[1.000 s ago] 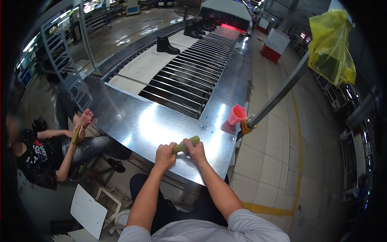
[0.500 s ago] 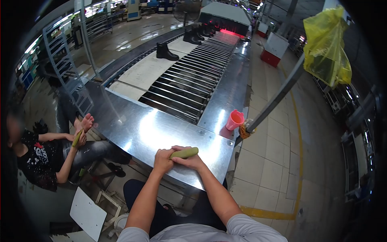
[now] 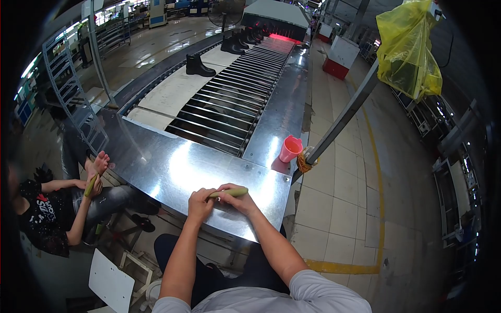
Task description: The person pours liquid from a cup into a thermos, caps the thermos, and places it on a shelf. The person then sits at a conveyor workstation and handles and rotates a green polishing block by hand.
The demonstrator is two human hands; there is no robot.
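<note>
A long, smooth, olive-green object [image 3: 233,192] with a rounded end lies across my two hands, just above the front edge of the metal table [image 3: 151,167]. Its exact kind is not clear. My left hand [image 3: 200,205] is closed round its left end, which is partly hidden by the fingers. My right hand [image 3: 239,202] grips its middle from below, and the rounded tip points right. Both hands are close together, near the table's right corner.
A pink cup [image 3: 290,149] stands on the table's right side, near a metal post [image 3: 344,112] with a yellow bag [image 3: 408,49]. Beyond is a roller conveyor [image 3: 222,101] with black boots [image 3: 199,65]. At left sits a person [image 3: 47,208] holding a similar green object [image 3: 91,185].
The view has shifted, so the table and cup appear farther left. In my hands, the green object has turned slightly and looks narrower. Both hands keep hold of it.
</note>
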